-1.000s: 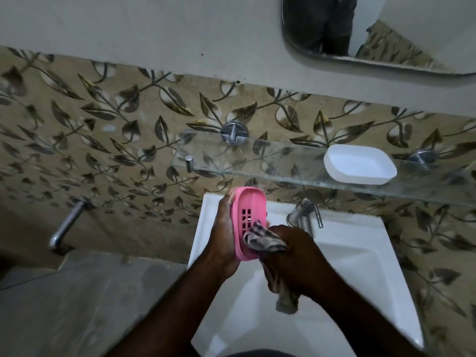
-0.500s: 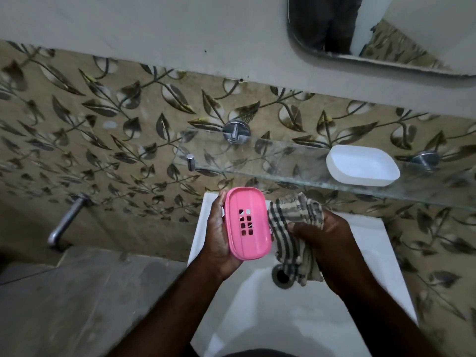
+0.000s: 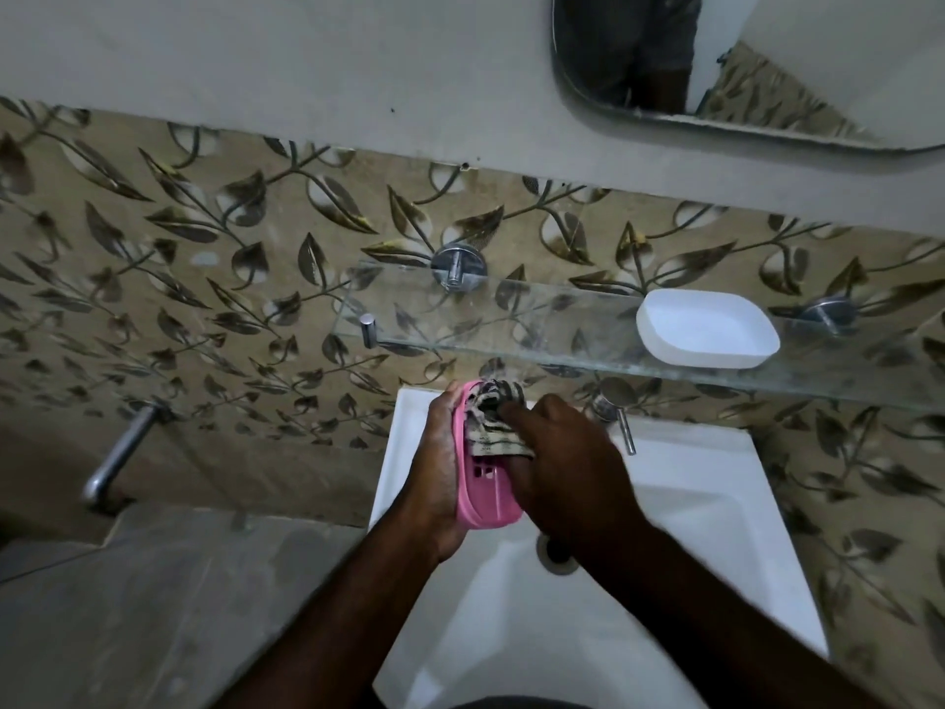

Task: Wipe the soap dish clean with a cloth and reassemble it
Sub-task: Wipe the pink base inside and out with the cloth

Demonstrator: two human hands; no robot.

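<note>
My left hand (image 3: 442,468) grips the pink slotted soap dish insert (image 3: 486,496) from its left side, holding it on edge above the white sink (image 3: 716,529). My right hand (image 3: 567,473) presses a checked cloth (image 3: 493,419) into the insert's upper half; its fingers are bunched on the cloth. Only the insert's lower part with some slots shows. The white soap dish base (image 3: 708,335) lies apart on the glass shelf (image 3: 511,319), at its right side.
A chrome tap (image 3: 616,409) sticks out behind my right hand. The sink drain (image 3: 557,552) lies below my right wrist. A metal pipe spout (image 3: 120,458) juts from the tiled wall at left. A mirror (image 3: 741,58) hangs above.
My right hand, which had lifted the cloth off to the right of the insert, has come back and pushed it onto the insert's upper part. The insert has turned more edge-on.
</note>
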